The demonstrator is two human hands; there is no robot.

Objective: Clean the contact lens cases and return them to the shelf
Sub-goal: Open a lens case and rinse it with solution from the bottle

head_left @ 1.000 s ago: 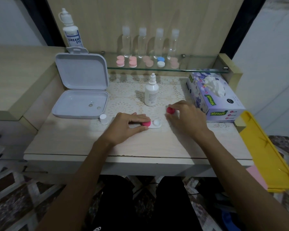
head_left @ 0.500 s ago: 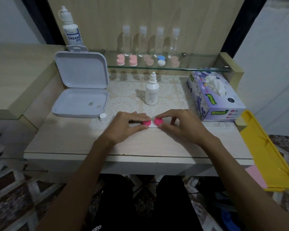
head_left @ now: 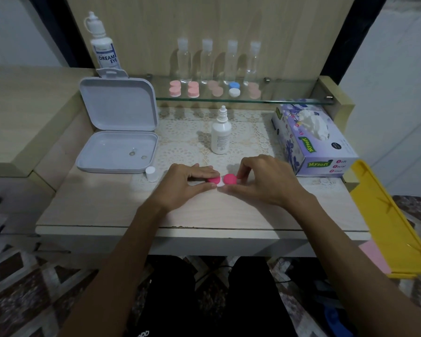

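Note:
A white contact lens case with two magenta caps [head_left: 222, 180] lies on the table between my hands. My left hand [head_left: 185, 184] holds its left half, fingers over the left cap. My right hand [head_left: 263, 181] pinches the right cap [head_left: 230, 179] between thumb and fingers. Several more lens cases [head_left: 193, 89], pink, peach and one blue-and-white [head_left: 234, 88], stand on the glass shelf [head_left: 277, 101] behind.
A small white solution bottle [head_left: 221, 134] stands just behind my hands, its loose cap [head_left: 150, 173] to the left. An open white box [head_left: 118, 139] lies at the left, a tissue box [head_left: 311, 139] at the right. A yellow tray [head_left: 389, 220] leans off the right edge.
My right hand brought the magenta cap from the table onto the case's open right well and now pinches it there. My left hand kept holding the case.

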